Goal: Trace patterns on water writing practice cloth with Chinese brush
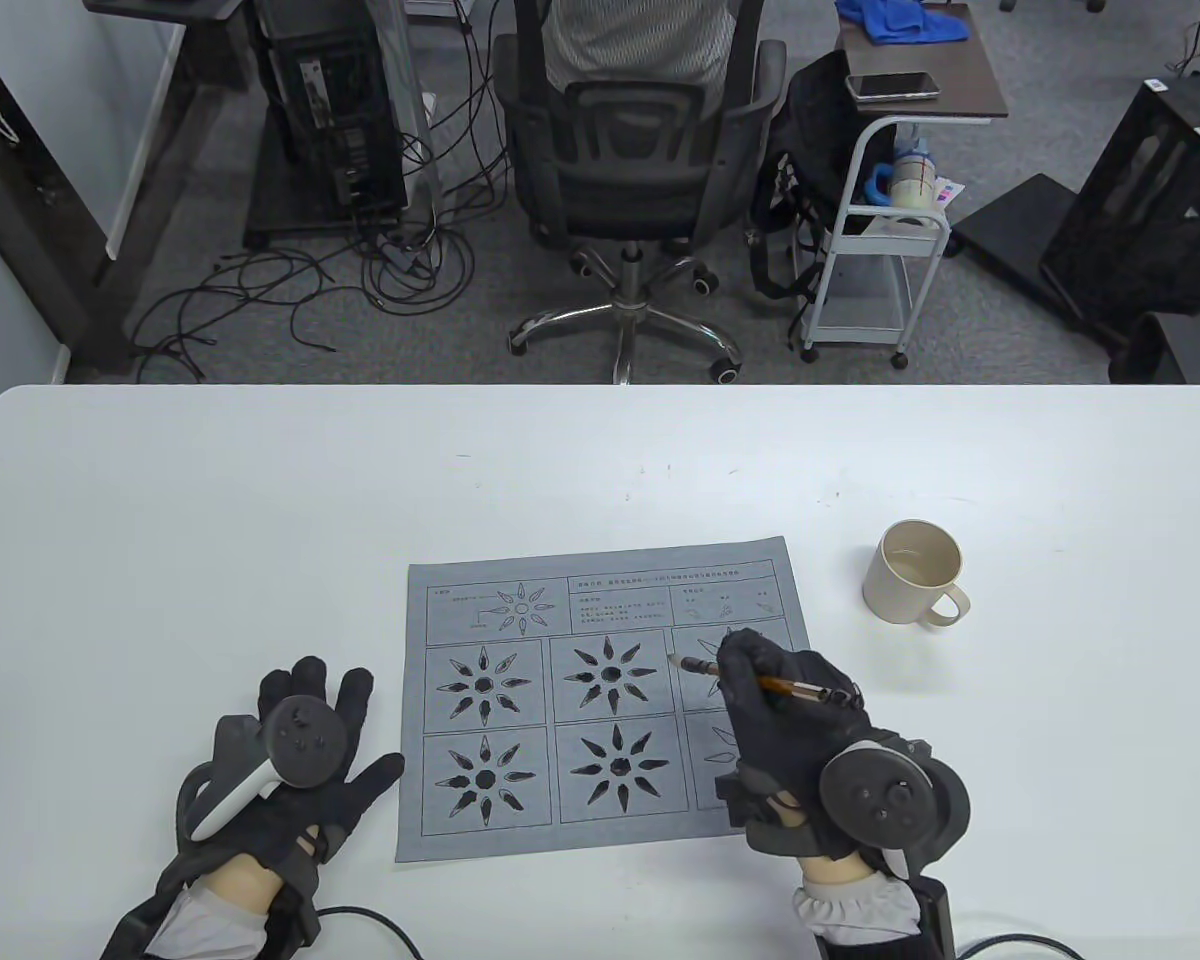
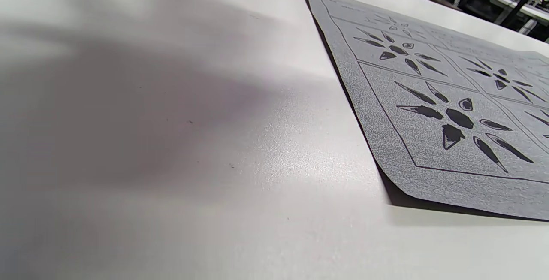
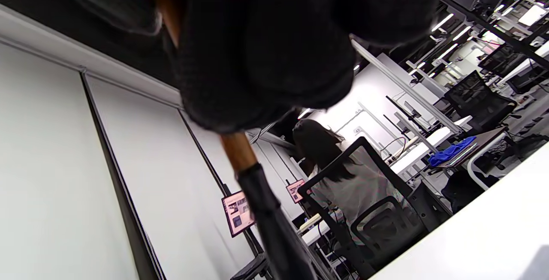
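Observation:
The grey practice cloth (image 1: 520, 700) lies flat on the white table (image 1: 260, 500), printed with flower patterns; several of them are filled in dark. It also shows in the left wrist view (image 2: 429, 112). My right hand (image 1: 775, 700) grips the brown brush (image 1: 705, 666) over the cloth's upper right pattern, its tip pointing left onto the cloth. In the right wrist view the brush shaft (image 3: 253, 194) runs down from my gloved fingers (image 3: 266, 57). My left hand (image 1: 305, 750) rests flat on the table just left of the cloth, fingers spread, holding nothing.
A beige cup (image 1: 915, 572) stands on the table to the right of the cloth, handle toward me. Beyond the table's far edge are an office chair (image 1: 630, 150) with a seated person and a small cart (image 1: 885, 190).

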A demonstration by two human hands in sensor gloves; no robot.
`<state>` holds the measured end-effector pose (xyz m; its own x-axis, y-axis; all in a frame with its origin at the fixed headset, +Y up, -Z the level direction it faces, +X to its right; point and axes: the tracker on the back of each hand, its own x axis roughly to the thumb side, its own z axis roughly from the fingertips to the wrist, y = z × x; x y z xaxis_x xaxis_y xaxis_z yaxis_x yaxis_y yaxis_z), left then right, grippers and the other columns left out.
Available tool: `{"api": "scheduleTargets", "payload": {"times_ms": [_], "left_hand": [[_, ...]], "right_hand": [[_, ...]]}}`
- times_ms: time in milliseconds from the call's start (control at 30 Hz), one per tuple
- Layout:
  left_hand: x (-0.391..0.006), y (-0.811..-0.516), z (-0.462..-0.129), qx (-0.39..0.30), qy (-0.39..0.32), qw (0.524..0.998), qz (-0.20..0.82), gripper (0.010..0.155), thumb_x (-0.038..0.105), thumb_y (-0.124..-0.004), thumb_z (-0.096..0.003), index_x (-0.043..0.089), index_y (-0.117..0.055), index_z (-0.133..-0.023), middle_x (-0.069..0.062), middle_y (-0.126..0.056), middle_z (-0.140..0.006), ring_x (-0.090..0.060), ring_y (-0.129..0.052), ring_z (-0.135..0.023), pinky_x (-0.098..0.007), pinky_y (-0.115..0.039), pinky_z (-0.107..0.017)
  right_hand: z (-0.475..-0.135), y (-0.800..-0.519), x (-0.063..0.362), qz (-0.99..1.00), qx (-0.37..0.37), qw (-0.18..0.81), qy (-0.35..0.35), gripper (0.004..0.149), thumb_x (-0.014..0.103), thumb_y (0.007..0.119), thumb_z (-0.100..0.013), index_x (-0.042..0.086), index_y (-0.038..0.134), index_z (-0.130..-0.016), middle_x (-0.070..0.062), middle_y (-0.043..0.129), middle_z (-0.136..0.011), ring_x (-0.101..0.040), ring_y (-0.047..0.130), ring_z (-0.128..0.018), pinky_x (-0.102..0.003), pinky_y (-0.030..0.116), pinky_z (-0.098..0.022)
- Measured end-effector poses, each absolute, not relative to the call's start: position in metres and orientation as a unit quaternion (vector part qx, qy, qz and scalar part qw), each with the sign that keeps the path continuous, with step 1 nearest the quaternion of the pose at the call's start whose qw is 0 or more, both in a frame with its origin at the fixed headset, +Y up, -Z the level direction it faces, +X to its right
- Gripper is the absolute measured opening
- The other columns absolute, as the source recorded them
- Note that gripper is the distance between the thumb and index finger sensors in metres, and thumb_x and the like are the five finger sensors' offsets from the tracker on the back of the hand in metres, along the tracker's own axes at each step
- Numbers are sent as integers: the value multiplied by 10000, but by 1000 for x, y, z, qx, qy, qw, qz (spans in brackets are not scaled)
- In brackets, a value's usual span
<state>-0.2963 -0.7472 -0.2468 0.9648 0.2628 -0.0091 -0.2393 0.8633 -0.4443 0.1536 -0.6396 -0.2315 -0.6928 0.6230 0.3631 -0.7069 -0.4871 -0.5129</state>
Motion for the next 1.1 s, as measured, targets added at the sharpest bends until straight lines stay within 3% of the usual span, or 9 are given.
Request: {"api": "scheduleTargets", "payload": {"times_ms": [233,433,733,1100], "left_hand": [[-296,-747,-247,-225,-27,965,131,820,705,-477,-482,429,81,-1016,-45,218,-1056,-346,191,-947,-735,-34,-669],[-296,-747,-246,-228,-25,965,130,821,704,-476,-483,427,85,-1015,-44,220,-1055,-347,192,-946,-735,-35,-669],[-295,-747,-246,-233,-20,963,131,819,705,-475,-483,428,84,-1014,-44,219,-1055,-347,191,-946,-735,-36,-670],[-294,-745,-245,-233,-18,963,133,821,704,-476,-483,426,84,-1015,-44,219,-1055,-348,191,-946,-735,-37,-669]], "right_hand": [[-260,-596,191,855,12,401,-328,398,420,787,-533,98,893,-741,-102,1055,-507,-263,989,-421,-493,779,-435],[-287,-582,241,835,-95,438,-318,402,415,785,-538,99,872,-771,-114,1040,-549,-275,975,-461,-504,759,-462],[-306,-615,304,825,-245,399,-317,410,418,778,-544,107,846,-802,-116,1021,-597,-281,958,-506,-511,742,-488],[-319,-674,313,813,-327,407,-259,423,423,783,-535,94,858,-790,-116,1031,-575,-277,970,-478,-507,757,-463]]}}
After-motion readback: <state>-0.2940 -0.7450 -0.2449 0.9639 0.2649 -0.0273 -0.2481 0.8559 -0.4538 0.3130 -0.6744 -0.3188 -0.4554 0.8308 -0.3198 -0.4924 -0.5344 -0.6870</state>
